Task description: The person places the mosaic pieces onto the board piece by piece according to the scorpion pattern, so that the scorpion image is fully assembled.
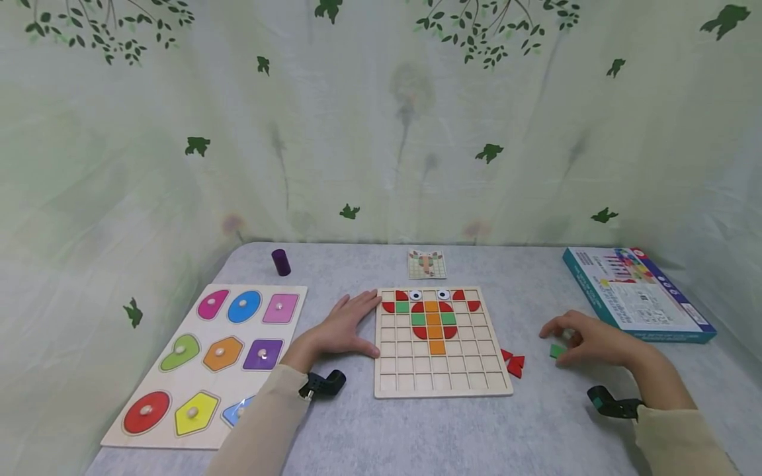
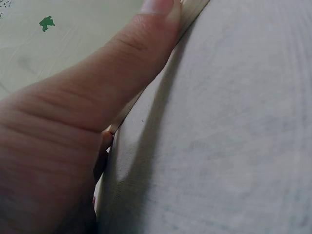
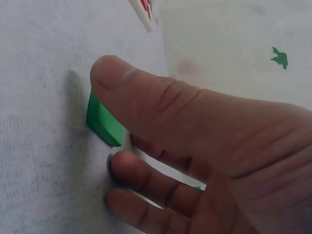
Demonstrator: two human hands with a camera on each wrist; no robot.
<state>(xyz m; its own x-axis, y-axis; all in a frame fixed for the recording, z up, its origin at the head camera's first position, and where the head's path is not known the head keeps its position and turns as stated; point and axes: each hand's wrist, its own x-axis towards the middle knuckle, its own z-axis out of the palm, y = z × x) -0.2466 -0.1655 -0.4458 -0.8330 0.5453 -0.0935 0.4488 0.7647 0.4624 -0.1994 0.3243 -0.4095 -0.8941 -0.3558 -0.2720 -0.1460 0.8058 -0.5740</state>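
A square wooden grid board (image 1: 405,382) lies mid-table, bearing orange, green and red tiles and two round eye pieces in its upper cells. My left hand (image 1: 342,330) rests along the board's left edge, thumb and fingers spread. In the left wrist view its thumb (image 2: 131,63) touches the board's rim. To the right of the board, my right hand (image 1: 598,340) hovers low over a green square tile (image 1: 556,351), fingers loosely bent. The right wrist view has the thumb partly covering that green tile (image 3: 109,124), which seems to lie on the table. Red triangular tiles (image 1: 515,365) lie beside the board.
A knobbed shape puzzle (image 1: 223,400) fills the left side. Behind the board lies a small pattern card (image 1: 426,264). A dark purple cylinder (image 1: 281,262) stands at the back left, and a flat teal-edged box (image 1: 643,291) lies at the right. A printed curtain surrounds the table.
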